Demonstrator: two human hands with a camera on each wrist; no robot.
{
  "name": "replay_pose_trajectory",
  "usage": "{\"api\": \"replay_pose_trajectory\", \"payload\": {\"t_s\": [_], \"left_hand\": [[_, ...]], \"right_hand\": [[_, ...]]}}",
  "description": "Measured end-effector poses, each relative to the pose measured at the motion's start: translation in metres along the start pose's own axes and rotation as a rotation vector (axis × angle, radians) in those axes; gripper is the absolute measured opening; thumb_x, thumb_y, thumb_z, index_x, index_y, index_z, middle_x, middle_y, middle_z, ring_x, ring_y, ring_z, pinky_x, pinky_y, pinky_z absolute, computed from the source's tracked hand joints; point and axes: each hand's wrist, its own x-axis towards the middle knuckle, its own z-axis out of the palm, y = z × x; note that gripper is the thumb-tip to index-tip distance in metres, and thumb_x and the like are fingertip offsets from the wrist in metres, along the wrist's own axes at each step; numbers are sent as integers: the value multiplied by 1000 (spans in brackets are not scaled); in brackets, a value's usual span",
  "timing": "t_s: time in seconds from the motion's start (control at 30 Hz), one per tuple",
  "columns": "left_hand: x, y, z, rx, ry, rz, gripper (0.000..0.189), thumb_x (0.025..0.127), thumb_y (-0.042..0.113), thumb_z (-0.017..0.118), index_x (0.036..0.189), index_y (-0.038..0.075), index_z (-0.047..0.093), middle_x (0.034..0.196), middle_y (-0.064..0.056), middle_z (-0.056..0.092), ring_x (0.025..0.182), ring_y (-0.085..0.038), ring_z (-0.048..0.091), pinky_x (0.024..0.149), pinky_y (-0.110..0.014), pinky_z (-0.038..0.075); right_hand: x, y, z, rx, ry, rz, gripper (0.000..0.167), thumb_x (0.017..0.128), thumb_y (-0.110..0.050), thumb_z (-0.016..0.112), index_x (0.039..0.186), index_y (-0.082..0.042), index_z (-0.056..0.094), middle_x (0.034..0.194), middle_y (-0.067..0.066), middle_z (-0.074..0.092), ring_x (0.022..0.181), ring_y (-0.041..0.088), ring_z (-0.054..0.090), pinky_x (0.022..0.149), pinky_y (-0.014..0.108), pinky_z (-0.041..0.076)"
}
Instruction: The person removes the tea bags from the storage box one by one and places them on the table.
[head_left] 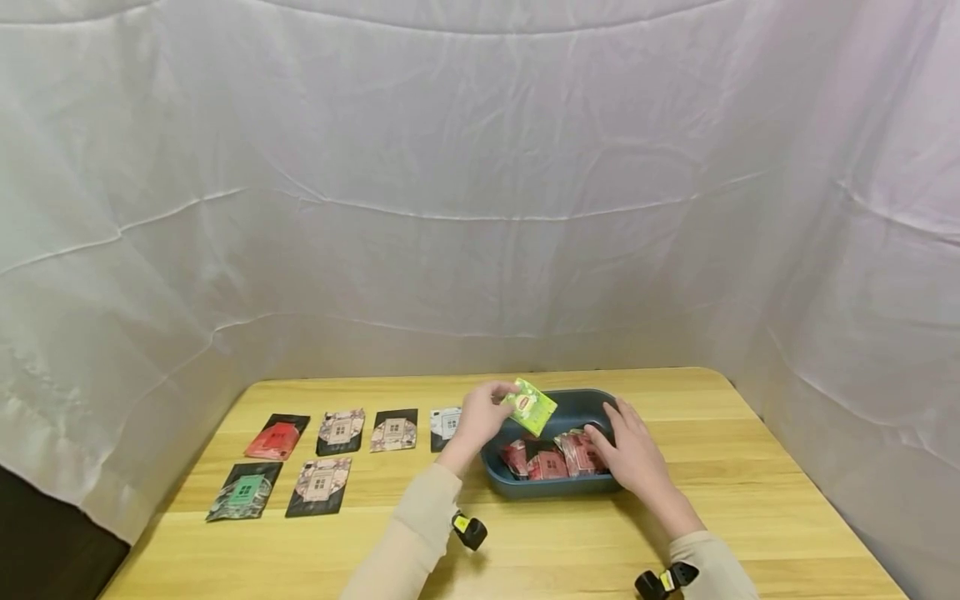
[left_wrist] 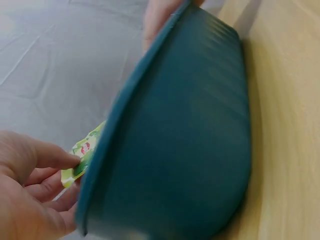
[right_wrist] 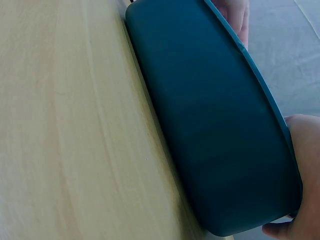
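My left hand [head_left: 482, 414] pinches a yellow-green tea bag sachet [head_left: 532, 407] between thumb and fingers, above the left part of a dark blue plastic bin [head_left: 551, 486]. In the left wrist view, the bin's wall [left_wrist: 170, 125] hides part of the sachet [left_wrist: 86, 147]. Around the bin's right end, my right hand [head_left: 636, 450] grips the rim, its thumb on the inner side. Inside the bin lie several red and pink tea sachets [head_left: 547, 465], partly covered by the near wall and the right hand.
Left of the bin, tea sachets lie in two rows: a red one [head_left: 277, 437], a green one [head_left: 243, 492], and several pink-and-black ones [head_left: 318, 487]. A white sachet [head_left: 446, 423] is partly behind the left hand. Grey curtains [head_left: 480, 250] surround the wooden table [head_left: 540, 550].
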Motion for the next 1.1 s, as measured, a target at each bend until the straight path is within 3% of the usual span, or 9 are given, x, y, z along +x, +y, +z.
{"api": "replay_pose_trajectory", "payload": {"t_s": [0.2,0.37,0.53,0.67,0.77,0.97,1.1], "left_hand": [[-7,-3,-27,-94,46,-21,32,83,1,68,114,8,68,122,-16,64,95,-27,64,72,-35,58],[-15,-11,-54,-218,59,-100,39,83,-3,65,120,7,65,127,-18,58,81,-18,62,66,-31,58],[-30,-22,-83,-243,72,-137,44,83,-6,61,126,5,60,128,-19,57,83,-18,61,68,-31,58],[-44,-34,-103,-203,66,-175,46,84,-7,58,128,5,59,124,-19,59,81,-18,59,62,-23,54],[-52,-43,-118,-159,37,-202,46,83,-8,57,127,4,59,121,-19,60,81,-18,59,62,-24,53],[-64,-60,-141,10,-98,-213,41,83,-9,58,120,7,65,126,-16,61,85,-17,56,66,-27,50],[-69,-69,-148,126,-176,-194,39,81,-12,58,112,9,68,132,-17,59,101,-24,56,72,-29,46]], "right_hand": [[0,0,0,-4,1,-6,71,100,-50,44,147,3,36,157,27,24,144,47,22,114,63,25],[0,0,-1,-11,4,-14,72,100,-52,43,147,4,37,156,27,25,144,47,22,114,63,25],[0,-1,-2,-6,4,-13,72,100,-51,44,147,4,36,156,28,25,144,47,22,114,63,26],[0,-1,-3,-4,-1,-11,72,100,-51,43,147,4,36,156,28,24,144,47,22,114,63,25],[0,-1,-3,-7,-3,-10,73,100,-52,42,147,4,35,157,28,23,144,47,21,114,63,25],[-1,-1,-4,-11,-8,-6,73,100,-52,41,147,3,35,157,28,23,144,47,21,114,63,24],[-1,-2,-4,-12,-9,-6,74,100,-53,41,147,4,35,156,28,23,144,47,21,114,63,24]]}}
